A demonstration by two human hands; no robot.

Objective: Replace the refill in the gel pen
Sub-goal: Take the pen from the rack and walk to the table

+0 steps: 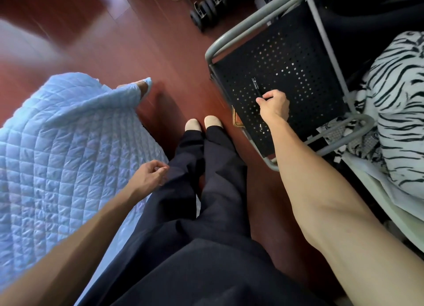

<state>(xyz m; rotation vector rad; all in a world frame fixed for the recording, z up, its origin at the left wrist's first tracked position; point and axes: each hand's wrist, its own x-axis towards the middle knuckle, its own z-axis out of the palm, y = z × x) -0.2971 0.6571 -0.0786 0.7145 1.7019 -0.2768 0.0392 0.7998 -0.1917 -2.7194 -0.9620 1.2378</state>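
Observation:
A black gel pen [256,86] lies on the black perforated seat of a grey-framed chair [284,60] at the right. My right hand [274,105] reaches over the seat, thumb and fingers pinched on the pen's near end. My left hand [150,175] hangs loosely over my lap at the edge of the bed, fingers curled and apart, holding nothing. No separate refill is visible.
A light blue quilted bed cover [57,149] fills the left. A black-and-white striped fabric [397,94] lies at the right of the chair. Dumbbells [207,6] sit on the red-brown wooden floor [174,60] at the top. My dark-trousered legs and feet are in the middle.

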